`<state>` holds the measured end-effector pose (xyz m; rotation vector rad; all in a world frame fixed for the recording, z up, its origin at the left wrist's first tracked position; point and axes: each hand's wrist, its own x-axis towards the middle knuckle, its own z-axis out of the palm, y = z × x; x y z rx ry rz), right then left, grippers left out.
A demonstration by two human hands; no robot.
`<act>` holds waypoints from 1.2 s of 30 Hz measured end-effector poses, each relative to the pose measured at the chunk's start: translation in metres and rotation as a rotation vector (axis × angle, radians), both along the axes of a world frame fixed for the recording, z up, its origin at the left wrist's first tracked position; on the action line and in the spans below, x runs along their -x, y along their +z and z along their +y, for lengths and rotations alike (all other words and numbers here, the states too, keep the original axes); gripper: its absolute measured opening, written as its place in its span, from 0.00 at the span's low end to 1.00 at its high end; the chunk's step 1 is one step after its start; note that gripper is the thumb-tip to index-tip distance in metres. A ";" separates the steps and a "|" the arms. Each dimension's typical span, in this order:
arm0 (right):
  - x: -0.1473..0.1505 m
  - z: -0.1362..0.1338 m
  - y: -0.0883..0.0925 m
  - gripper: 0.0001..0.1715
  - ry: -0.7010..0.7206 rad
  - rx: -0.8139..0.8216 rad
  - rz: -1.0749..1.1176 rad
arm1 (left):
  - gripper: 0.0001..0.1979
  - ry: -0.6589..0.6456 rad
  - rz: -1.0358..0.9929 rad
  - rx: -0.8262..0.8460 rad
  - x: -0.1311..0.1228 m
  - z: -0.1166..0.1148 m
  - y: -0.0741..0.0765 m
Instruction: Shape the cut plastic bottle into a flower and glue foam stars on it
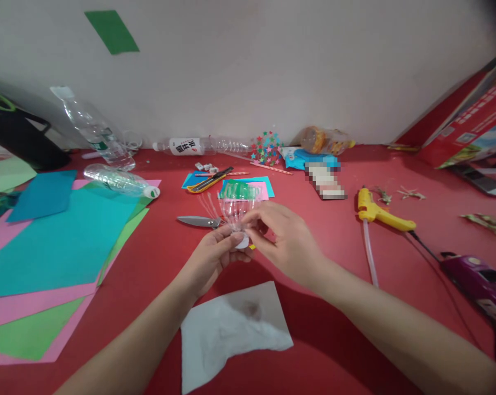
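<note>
Center of frame, over the red counter (149,263): L hand (215,253) is closed, pinching the white cap end of the cut bottle (236,208) from below. R hand (281,237) fingertips are pinched on its side. Clear strips fan upward. Scissors (198,221) lie just left of it, tissue (231,329) at bottom center, glue gun (381,213) at right, paper (67,241) at left.
</note>
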<state>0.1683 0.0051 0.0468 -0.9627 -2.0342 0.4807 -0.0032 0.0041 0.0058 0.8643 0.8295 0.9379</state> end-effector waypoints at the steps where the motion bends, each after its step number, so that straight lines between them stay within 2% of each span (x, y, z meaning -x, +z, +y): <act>1: 0.001 -0.001 0.000 0.07 0.002 0.010 -0.008 | 0.10 -0.001 0.010 -0.005 0.000 0.000 0.000; 6: 0.002 -0.004 0.001 0.08 0.022 0.033 -0.026 | 0.12 -0.003 0.018 -0.034 0.000 0.001 0.000; 10: -0.007 -0.003 0.010 0.10 0.044 0.002 0.020 | 0.11 -0.009 0.040 -0.027 0.000 0.000 0.004; 13: -0.019 0.003 0.021 0.08 -0.041 0.050 0.097 | 0.12 -0.031 0.031 -0.010 0.000 -0.002 0.007; 17: -0.029 0.014 0.032 0.08 -0.132 -0.008 0.134 | 0.12 -0.059 0.018 0.003 0.000 -0.004 0.007; 21: -0.030 0.019 0.033 0.05 -0.081 0.053 0.070 | 0.13 -0.084 0.028 0.000 0.001 -0.004 0.004; 29: -0.031 0.020 0.031 0.03 -0.026 0.291 0.174 | 0.14 -0.132 0.070 0.006 -0.001 -0.005 0.006; 36: -0.029 0.017 0.033 0.06 0.017 0.293 0.210 | 0.17 -0.140 0.085 0.033 -0.002 -0.005 0.005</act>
